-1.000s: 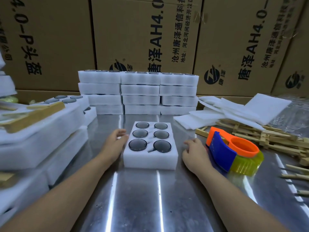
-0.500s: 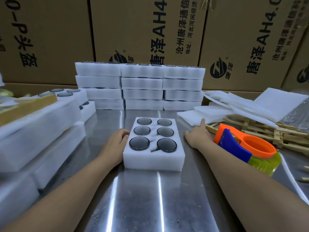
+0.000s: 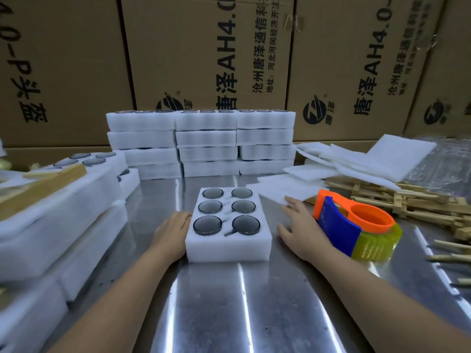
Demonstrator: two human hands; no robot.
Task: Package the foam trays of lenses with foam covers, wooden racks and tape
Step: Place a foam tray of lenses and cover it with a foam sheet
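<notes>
A white foam tray [image 3: 226,247] with several dark round lenses lies on the metal table in front of me. My left hand [image 3: 170,233] rests against the tray's left side, fingers loosely bent. My right hand [image 3: 303,230] lies to the right of the tray with its fingers straight, the tips touching the near edge of a thin white foam cover [image 3: 283,189]. An orange and blue tape dispenser [image 3: 354,225] with yellowish tape sits just right of that hand. Wooden racks [image 3: 407,202] lie in a heap behind the dispenser.
More foam covers [image 3: 356,161] are piled at the right rear. Stacks of foam trays [image 3: 204,143] line the back, in front of cardboard boxes [image 3: 204,59]. Foam stacks with a wooden piece on top [image 3: 63,205] crowd the left. Loose wooden sticks [image 3: 448,258] lie at the right edge.
My right hand reached from beside the tray to the foam covers and has come back a little, one cover sliding with it toward the tray. My left hand stayed put.
</notes>
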